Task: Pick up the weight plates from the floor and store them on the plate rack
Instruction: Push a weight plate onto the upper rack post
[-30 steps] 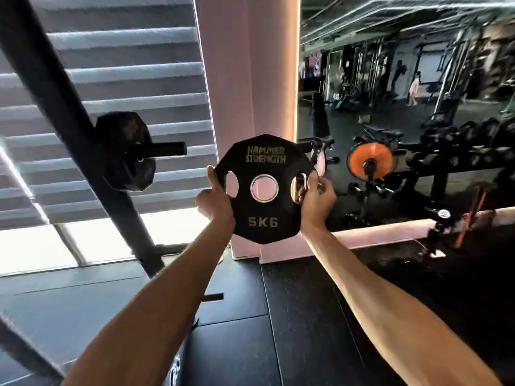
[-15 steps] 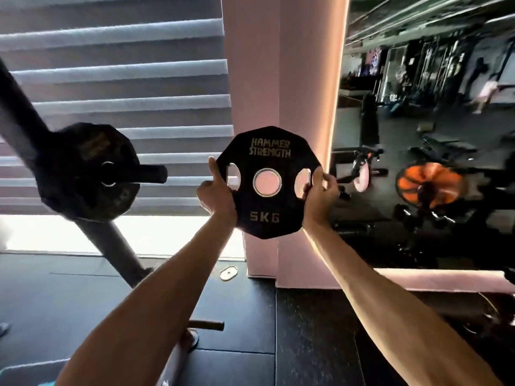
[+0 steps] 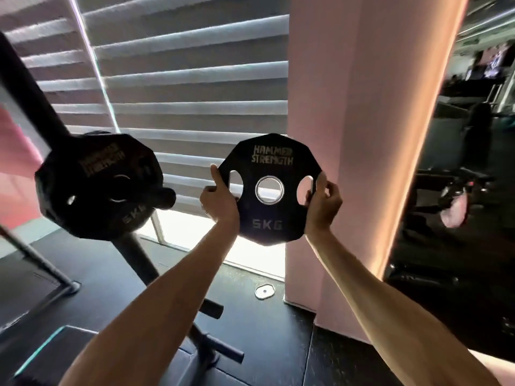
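I hold a black 5 kg weight plate [image 3: 269,220] upright at arm's length, its lettered face toward me. My left hand [image 3: 218,200] grips its left edge through a hand slot, and my right hand [image 3: 323,204] grips its right edge the same way. To the left, a black plate rack [image 3: 133,254] leans up from the floor. Another 5 kg plate [image 3: 94,185] hangs on one of its pegs, and the peg's free end [image 3: 165,197] sticks out toward the held plate, a short gap left of my left hand.
Window blinds [image 3: 181,79] fill the wall behind. A pink pillar [image 3: 356,135] stands right of the held plate, with a mirror [image 3: 459,190] reflecting gym machines beyond it. The floor is dark rubber matting [image 3: 278,344]. Lower rack pegs [image 3: 220,351] jut out near my left forearm.
The view has swung left and closer, so the rack and its hung plate now sit larger and nearer the held plate. Both hands keep the same grip on the plate.
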